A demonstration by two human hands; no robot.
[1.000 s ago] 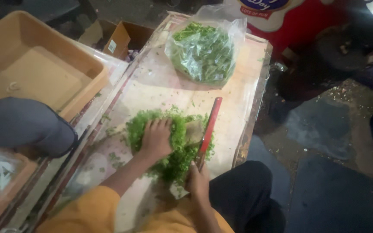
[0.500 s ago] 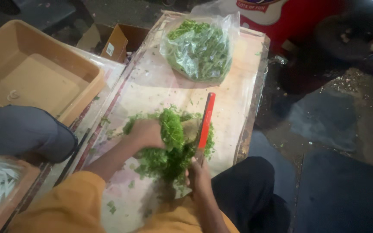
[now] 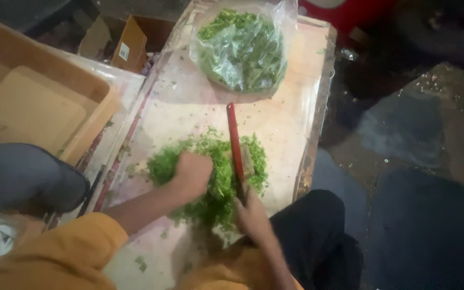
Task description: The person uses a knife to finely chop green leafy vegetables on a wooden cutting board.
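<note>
Chopping herbs (image 3: 210,177) mid-table: our left hand (image 3: 190,174) fisted, bunching pile; right hand (image 3: 252,215) closed round knife (image 3: 236,147). We'd tuck knuckles clear of blade.

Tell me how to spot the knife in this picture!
Find the long pale chopping board. Near its close end lies a heap of chopped greens, and the knife stands in it, held by the right hand. It is the only straight red thing there.
</note>
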